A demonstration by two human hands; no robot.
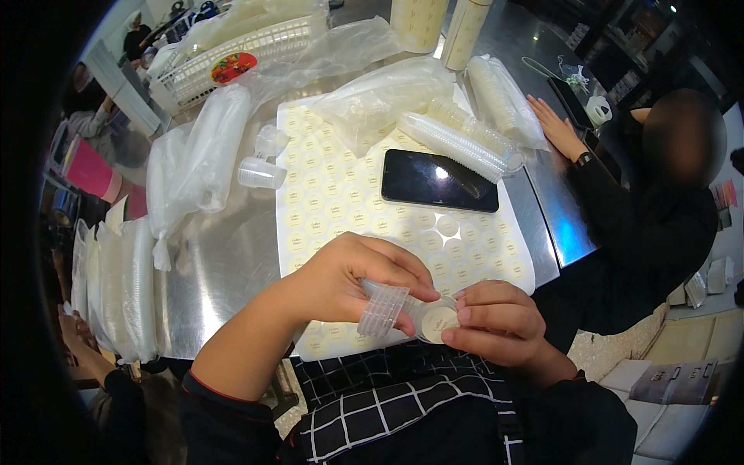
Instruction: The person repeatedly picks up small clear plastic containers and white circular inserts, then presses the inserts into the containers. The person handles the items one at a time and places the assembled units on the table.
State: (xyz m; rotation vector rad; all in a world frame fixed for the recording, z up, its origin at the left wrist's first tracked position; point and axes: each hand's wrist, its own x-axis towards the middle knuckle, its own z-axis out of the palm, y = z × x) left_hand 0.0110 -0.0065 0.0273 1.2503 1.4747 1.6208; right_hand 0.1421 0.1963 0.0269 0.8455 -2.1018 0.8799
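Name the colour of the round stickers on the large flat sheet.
Pale cream round stickers on a white sheet, best seen in the head view.

Glare on phone (434, 183), dark edges

We see a grey metal surface (213, 263), smooth and shiny, with bright glare streaks. The white sheet of round cream stickers (325, 205) looks like smooth paper, more matt than the metal. The black rectangular phone (418, 182) has a glossy, glassy face. The small clear ribbed cup stack (383, 311) is thin, shiny plastic; the round cream sticker (439, 324) beside it looks papery. We notice crinkled, translucent plastic in the long whitish bag (203, 151), rigid plastic in the white lattice basket (291, 44), and matt cloth in the black-and-white checked apron (380, 411).
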